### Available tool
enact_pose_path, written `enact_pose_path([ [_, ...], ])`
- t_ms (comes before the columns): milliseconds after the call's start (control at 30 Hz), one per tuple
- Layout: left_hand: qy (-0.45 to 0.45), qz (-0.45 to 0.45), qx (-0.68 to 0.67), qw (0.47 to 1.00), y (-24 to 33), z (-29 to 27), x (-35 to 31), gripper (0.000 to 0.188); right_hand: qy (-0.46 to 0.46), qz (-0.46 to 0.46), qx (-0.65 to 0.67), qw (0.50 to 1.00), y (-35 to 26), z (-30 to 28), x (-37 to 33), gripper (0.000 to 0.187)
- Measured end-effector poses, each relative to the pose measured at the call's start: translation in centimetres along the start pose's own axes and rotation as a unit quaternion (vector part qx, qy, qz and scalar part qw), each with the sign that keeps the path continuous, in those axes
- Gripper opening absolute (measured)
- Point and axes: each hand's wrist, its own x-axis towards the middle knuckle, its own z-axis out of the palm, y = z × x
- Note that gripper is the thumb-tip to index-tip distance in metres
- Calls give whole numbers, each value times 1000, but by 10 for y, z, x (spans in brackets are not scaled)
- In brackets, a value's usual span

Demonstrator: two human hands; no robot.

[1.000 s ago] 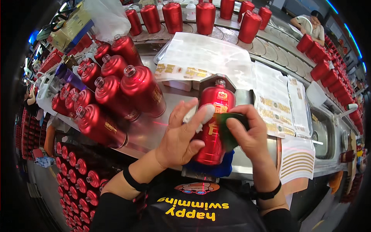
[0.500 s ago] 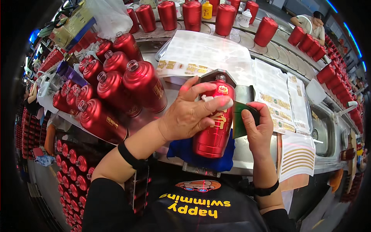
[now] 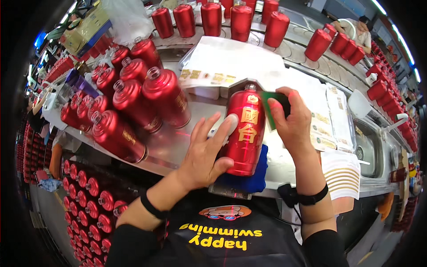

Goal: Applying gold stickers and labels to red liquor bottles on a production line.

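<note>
Here's the gold-lettered red bottle (image 3: 247, 153), lying over blue cloth (image 3: 261, 167) on the desk (image 3: 164, 151); my left grip (image 3: 198, 162) spreads along its left side, my right grip (image 3: 293, 122) pinches a green scraper (image 3: 267, 105) beside its shoulder, standing bottles (image 3: 163, 95) leftward!

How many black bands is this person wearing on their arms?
2: one black band below the left hand, the other black band below the right hand, which holds a green sheet. The sleeves might hide more.
</note>
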Motion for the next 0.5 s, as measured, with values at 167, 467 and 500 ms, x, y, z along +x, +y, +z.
enact_pose_path([
  [167,-22,-32,54,998,21,8,-23,101,-178,-64,114,975,-28,-1,10,16],
  [467,-17,-93,-22,995,6,21,-25,109,-137,9,-75,988,29,-49,1,20],
  [500,-15,-85,-18,996,4,22,-27,109,-126,-31,-191,973,80,-65,1,23],
])
